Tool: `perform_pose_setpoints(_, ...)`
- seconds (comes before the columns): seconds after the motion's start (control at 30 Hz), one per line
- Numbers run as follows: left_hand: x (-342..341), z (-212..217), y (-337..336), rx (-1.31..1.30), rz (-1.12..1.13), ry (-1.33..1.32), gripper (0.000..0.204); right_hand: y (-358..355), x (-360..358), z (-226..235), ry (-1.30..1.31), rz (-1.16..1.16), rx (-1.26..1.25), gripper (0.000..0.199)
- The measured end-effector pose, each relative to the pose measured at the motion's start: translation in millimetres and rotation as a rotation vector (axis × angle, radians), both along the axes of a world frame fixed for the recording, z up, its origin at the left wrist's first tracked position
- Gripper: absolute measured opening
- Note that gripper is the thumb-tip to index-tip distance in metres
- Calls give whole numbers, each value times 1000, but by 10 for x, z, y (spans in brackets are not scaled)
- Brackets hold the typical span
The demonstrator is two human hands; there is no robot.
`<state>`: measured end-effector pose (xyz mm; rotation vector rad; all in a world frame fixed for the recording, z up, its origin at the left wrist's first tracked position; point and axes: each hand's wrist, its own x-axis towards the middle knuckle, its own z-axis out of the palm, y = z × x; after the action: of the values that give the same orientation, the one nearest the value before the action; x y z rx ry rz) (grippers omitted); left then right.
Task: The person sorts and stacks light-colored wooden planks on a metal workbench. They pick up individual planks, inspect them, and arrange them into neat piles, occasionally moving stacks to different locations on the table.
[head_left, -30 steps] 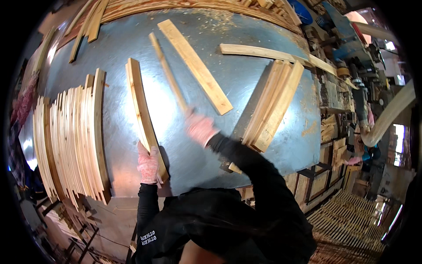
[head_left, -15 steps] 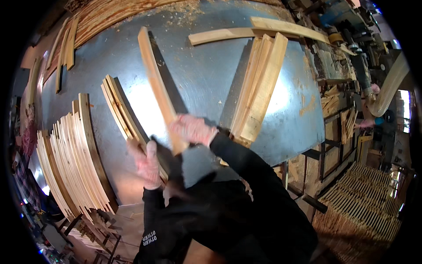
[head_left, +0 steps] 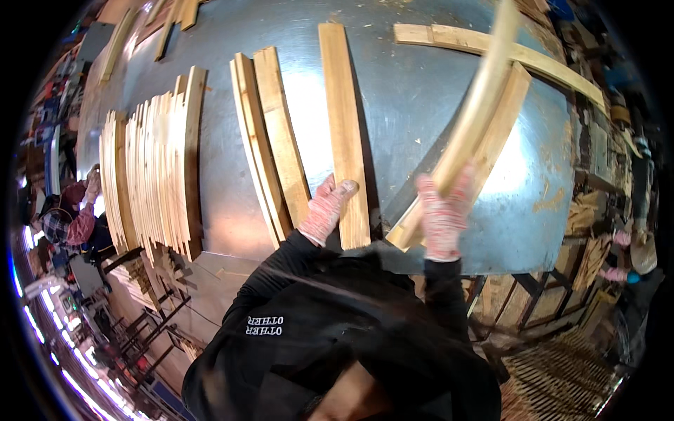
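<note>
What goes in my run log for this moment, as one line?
left hand: resting on flat wooden slat | right hand: gripping raised wooden strip | surface: metal table

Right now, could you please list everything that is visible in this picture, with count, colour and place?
Metal table: one, grey and shiny, fills the middle.
Flat wooden slat: one, pale, lies at table centre under the left hand.
Slats on edge: a few, pale, left of the flat slat.
Large slat stack: many, pale, on the table's left side.
Long slat: one, pale, across the far right.
Slats at right: a few, pale, near the right hand.
Raised slat: one, pale, blurred, in the right hand.
Another person: one, far left.
Left hand: gloved, touching the flat slat.
Right hand: gloved, gripping the raised slat.
</note>
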<state>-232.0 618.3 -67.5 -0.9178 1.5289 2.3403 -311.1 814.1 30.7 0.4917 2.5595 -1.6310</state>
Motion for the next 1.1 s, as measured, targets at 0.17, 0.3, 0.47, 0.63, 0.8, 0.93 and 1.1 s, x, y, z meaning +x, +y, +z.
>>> perform_pose_setpoints(0.17,225,245,47,97,-103,121,72,-889,124,-1060,64,459,7,88)
perform_pose_setpoints(0.3,415,230,-230,-429,-219,210,69,-1123,82,-1036,-270,512,-266,89)
perform_pose_setpoints(0.47,481,860,-684,-838,-114,-173,87,-2288,-348,-307,-5,752,-743,105)
perform_pose_setpoints(0.63,310,1015,-1888,-1052,33,-262,79,-3745,-990,63,-3,1027,-910,110)
perform_pose_setpoints(0.8,-417,1196,-3640,-675,384,86,43,-4538,-1302,-133,-147,1062,-866,110)
perform_pose_setpoints(0.93,-934,1075,-5641,-664,462,-54,33,-4280,-1371,-315,-258,829,-833,82)
perform_pose_setpoints(1.1,-1426,414,-7380,-1710,-447,-424,54,-3406,-1560,-757,-142,672,-318,62)
